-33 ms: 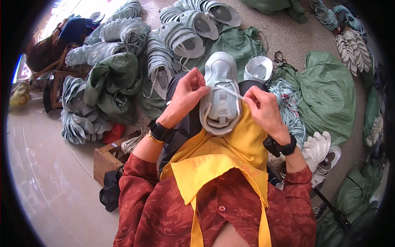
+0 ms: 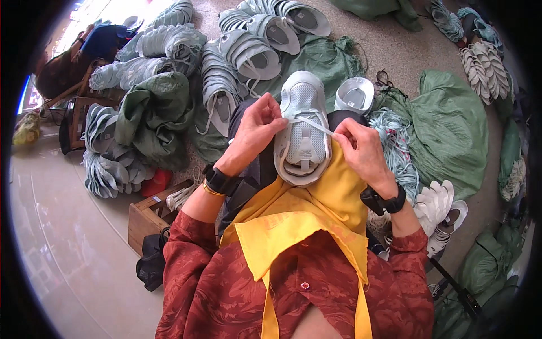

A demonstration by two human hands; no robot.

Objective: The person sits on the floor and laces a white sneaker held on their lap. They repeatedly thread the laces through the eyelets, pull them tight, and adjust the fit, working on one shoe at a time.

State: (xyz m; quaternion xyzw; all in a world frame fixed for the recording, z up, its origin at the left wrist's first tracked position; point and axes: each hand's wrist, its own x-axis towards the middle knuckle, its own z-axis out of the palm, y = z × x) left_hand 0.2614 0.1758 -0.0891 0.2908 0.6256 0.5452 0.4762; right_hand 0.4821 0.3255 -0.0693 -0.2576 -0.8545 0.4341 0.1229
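Note:
A pale grey-white sports shoe (image 2: 302,121) lies on my lap on a yellow apron (image 2: 316,209), toe pointing away from me. A white shoelace (image 2: 316,126) runs across its upper. My left hand (image 2: 255,135) pinches the lace at the shoe's left side, next to the eyelets. My right hand (image 2: 361,152) grips the lace's other end at the shoe's right side and holds it taut. Both wrists wear black bands.
Rows of pale blue-green shoes (image 2: 243,56) are stacked on the floor ahead and to the left. Green sacks (image 2: 446,124) lie right and left. A second grey shoe (image 2: 354,96), a bundle of light-blue laces (image 2: 395,150), white shoes (image 2: 443,209) and a wooden crate (image 2: 148,217) surround me.

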